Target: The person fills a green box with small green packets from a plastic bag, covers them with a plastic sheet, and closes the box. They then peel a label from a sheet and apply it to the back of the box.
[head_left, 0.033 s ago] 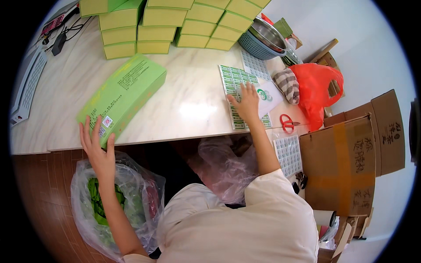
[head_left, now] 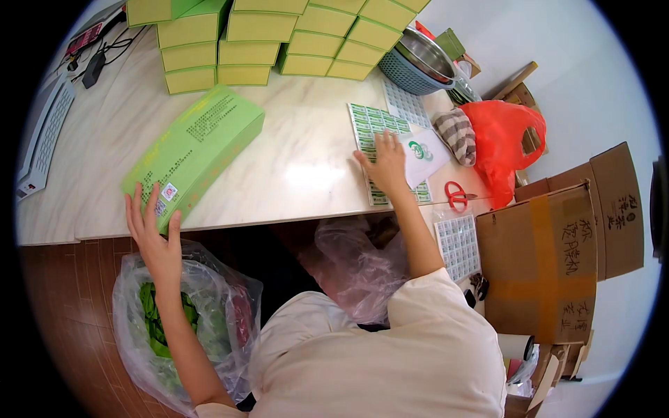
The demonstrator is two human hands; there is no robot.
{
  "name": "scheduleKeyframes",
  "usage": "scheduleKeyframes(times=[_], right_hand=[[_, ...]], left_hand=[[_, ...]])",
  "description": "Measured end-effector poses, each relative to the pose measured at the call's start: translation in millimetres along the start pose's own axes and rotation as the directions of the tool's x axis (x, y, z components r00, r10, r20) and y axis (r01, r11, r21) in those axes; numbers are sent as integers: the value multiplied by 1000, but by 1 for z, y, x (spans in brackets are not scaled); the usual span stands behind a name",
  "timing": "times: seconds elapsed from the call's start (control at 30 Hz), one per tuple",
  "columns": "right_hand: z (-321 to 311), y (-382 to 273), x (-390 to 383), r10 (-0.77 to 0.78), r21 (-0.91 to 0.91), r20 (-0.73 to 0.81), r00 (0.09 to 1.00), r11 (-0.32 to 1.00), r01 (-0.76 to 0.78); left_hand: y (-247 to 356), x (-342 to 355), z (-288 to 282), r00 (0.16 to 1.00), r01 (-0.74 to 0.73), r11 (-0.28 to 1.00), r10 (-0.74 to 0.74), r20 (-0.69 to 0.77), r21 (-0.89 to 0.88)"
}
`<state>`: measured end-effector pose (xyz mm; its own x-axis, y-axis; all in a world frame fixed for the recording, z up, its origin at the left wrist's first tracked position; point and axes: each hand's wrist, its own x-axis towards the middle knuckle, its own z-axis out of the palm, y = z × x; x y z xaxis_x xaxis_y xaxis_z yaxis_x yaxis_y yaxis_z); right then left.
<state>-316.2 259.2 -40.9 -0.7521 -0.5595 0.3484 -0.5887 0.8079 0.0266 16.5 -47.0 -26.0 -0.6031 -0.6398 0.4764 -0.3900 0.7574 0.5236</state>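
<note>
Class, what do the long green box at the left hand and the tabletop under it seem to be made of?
Long green box: probably printed cardboard, matte, with crisp folded edges; the left hand touches its near end. Tabletop: looks like polished marble or an imitation, pale, veined and glossy.

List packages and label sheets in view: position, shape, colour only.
Long green box: table's near left edge, left hand on its end.
Stacked yellow-green boxes: far side, in rows.
Sticker sheet: green-white grid, flat under right hand.
Brown cardboard boxes: right of table, taped.
Red plastic bag: table's right end.
</note>
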Motion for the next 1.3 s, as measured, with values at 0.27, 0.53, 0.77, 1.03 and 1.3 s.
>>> scheduleKeyframes(times=[0.27,0.53,0.77,1.03,1.3], right_hand=[[-19,-87,-50,-230,370,87,969,911,183],[-55,-84,-85,-224,606,24,974,778,164],[-44,-119,-77,-438,264,93,894,877,402],[-60,-98,-97,-700,507,1,714,616,603],[-63,-114,-74,-527,575,-18,850,690,440]], left_hand=[[2,-16,-6,974,74,991,-97,-204,-114],[60,-57,35,952,271,590,-280,122,-761],[64,-63,56,761,645,326,-188,621,-692],[75,-47,54,722,692,169,-190,665,-702],[94,-36,67,812,566,375,-101,574,-735]])
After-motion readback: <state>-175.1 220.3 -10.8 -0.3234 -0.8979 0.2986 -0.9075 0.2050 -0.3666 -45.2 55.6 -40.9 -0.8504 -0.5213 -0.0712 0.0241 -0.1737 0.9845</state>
